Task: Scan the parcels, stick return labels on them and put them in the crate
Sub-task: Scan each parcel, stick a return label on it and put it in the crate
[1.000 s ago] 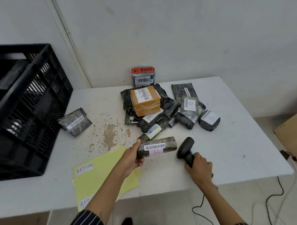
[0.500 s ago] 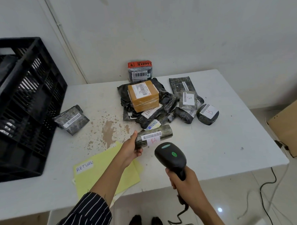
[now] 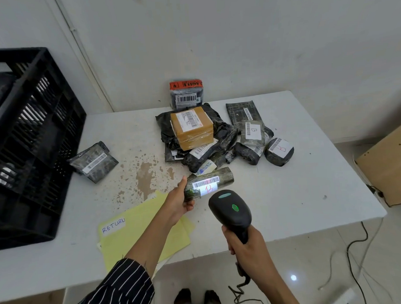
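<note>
My left hand (image 3: 179, 200) grips the left end of a rolled dark parcel (image 3: 221, 177) just above the table, its barcode label facing up. My right hand (image 3: 247, 247) holds the handle of a black barcode scanner (image 3: 230, 210), whose head points at that label; a red line and pale light fall on the barcode. A pile of dark wrapped parcels (image 3: 217, 148) with a brown box (image 3: 191, 129) on top lies behind. The black crate (image 3: 26, 127) stands at the left. Yellow sheets with a RETURN label (image 3: 114, 225) lie by my left forearm.
One dark parcel (image 3: 93, 162) lies alone beside the crate. A parcel with orange tape (image 3: 186, 93) leans on the wall. The white table (image 3: 300, 193) shows brown stains at its middle. A cardboard box (image 3: 388, 166) stands at the right; cables run over the floor.
My right hand has lifted the scanner off the table, pulled it back toward me and aimed it at the parcel's label, where scan light now shows. The left hand keeps holding the parcel.
</note>
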Demonstrator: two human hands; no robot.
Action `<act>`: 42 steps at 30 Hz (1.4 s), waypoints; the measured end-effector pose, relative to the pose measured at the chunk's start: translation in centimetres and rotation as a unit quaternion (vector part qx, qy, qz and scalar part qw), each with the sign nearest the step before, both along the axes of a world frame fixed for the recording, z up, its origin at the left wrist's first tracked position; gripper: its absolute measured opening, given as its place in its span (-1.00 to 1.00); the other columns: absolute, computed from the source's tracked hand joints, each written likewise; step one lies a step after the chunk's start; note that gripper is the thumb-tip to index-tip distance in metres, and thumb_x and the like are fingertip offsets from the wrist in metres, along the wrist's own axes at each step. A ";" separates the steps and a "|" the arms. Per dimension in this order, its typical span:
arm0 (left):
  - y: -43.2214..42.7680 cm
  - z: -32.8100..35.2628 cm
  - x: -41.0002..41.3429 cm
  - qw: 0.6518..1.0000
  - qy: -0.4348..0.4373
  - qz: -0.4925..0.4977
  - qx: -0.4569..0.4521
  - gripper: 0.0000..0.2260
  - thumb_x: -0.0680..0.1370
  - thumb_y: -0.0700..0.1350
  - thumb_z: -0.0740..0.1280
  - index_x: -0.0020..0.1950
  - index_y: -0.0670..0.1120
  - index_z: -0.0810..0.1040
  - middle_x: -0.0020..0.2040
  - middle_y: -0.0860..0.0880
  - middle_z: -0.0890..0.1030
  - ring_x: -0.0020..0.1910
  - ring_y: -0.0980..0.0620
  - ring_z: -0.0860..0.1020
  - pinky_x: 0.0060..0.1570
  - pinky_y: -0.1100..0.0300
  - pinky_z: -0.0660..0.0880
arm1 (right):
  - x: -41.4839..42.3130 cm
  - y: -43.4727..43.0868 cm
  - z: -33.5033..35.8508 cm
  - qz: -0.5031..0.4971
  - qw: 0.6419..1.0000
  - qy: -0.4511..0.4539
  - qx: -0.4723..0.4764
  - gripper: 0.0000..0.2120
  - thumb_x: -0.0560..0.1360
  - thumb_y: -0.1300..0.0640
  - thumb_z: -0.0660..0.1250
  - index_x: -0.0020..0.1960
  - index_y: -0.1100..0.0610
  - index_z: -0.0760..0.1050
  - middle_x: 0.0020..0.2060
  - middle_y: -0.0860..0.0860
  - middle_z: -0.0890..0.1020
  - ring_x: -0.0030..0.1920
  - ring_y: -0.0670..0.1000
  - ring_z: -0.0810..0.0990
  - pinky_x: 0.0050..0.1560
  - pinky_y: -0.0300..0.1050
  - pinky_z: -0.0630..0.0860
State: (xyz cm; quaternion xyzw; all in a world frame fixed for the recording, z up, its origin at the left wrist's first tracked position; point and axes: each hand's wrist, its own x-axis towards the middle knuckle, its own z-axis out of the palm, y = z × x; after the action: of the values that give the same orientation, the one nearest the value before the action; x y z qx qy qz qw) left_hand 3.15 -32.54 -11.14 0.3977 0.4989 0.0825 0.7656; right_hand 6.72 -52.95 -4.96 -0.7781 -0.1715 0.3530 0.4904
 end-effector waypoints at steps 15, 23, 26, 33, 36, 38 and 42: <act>0.2 -0.4 0.2 1.000 0.001 -0.005 -0.005 -0.56 0.61 0.13 0.15 0.20 -0.22 0.52 -0.28 -0.13 0.55 -0.49 0.06 0.39 -0.49 0.24 0.35 | 0.4 0.1 -0.3 0.004 1.000 -0.013 -0.006 -0.81 0.51 0.11 0.33 -0.25 0.11 0.42 -0.47 -0.05 0.47 -0.43 -0.12 0.42 -0.40 -0.33 0.36; -0.9 -1.9 -0.5 0.997 0.059 -0.053 0.021 -0.56 0.59 0.17 0.14 0.11 -0.19 0.54 -0.31 -0.07 0.52 -0.44 0.05 0.41 -0.49 0.26 0.36 | 6.5 0.6 -6.7 0.034 0.928 -0.287 -0.235 -0.78 0.56 0.02 0.22 0.02 0.15 0.28 -0.10 0.06 0.54 -0.02 0.16 0.51 -0.05 -0.02 0.24; -1.2 -2.8 -0.5 0.992 0.098 -0.059 0.050 -0.54 0.58 0.19 0.16 0.13 -0.18 0.54 -0.24 -0.08 0.54 -0.40 0.04 0.45 -0.50 0.25 0.43 | 9.6 1.4 -9.2 0.051 0.857 -0.375 -0.349 -0.68 0.56 0.00 0.22 0.11 0.26 0.34 0.00 0.17 0.54 0.02 0.20 0.51 -0.01 0.03 0.33; -1.5 -3.1 -0.6 0.896 0.276 -0.183 0.294 -0.54 0.59 0.23 0.08 0.07 -0.17 0.43 -0.07 -0.15 0.58 -0.22 -0.15 0.61 -0.24 0.03 0.60 | 12.5 2.5 -12.2 0.074 0.831 -0.416 -0.361 -0.54 0.07 0.18 0.66 -0.30 0.32 0.42 -0.48 0.20 0.45 -0.50 0.16 0.45 -0.48 -0.12 0.32; -0.9 -3.2 -1.1 0.855 0.313 -0.224 0.349 -0.52 0.57 0.23 0.11 0.19 -0.16 0.41 0.11 -0.15 0.53 -0.08 -0.18 0.59 -0.12 0.01 0.58 | 11.8 2.5 -11.7 0.081 0.833 -0.391 -0.383 -0.51 0.23 0.13 0.60 -0.05 0.41 0.46 -0.28 0.29 0.53 -0.30 0.25 0.53 -0.33 0.03 0.43; -0.6 -3.2 -1.9 0.860 0.294 -0.224 0.351 -0.56 0.58 0.19 0.15 0.25 -0.13 0.40 0.15 -0.14 0.51 -0.01 -0.14 0.56 -0.07 0.03 0.56 | 11.1 2.7 -11.0 0.055 0.829 -0.390 -0.396 -0.36 0.25 0.15 0.56 0.17 0.46 0.40 -0.12 0.36 0.51 -0.16 0.30 0.51 -0.18 0.11 0.44; 0.1 -3.2 -6.0 0.833 0.264 -0.212 0.438 -0.71 0.60 0.05 0.20 0.23 -0.10 0.43 0.15 -0.08 0.46 0.07 -0.04 0.50 -0.04 0.13 0.46 | 7.9 5.3 -8.9 -0.009 0.818 -0.513 -0.260 -0.37 0.25 0.25 0.50 0.23 0.43 0.39 0.04 0.39 0.48 0.03 0.32 0.45 0.09 0.15 0.32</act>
State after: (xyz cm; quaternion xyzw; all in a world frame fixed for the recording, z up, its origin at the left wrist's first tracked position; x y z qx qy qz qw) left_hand -2.89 -32.47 -14.34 0.7942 0.4972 0.0196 0.3488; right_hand 14.64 -47.69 -13.86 -0.9468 -0.2926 -0.0702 0.1138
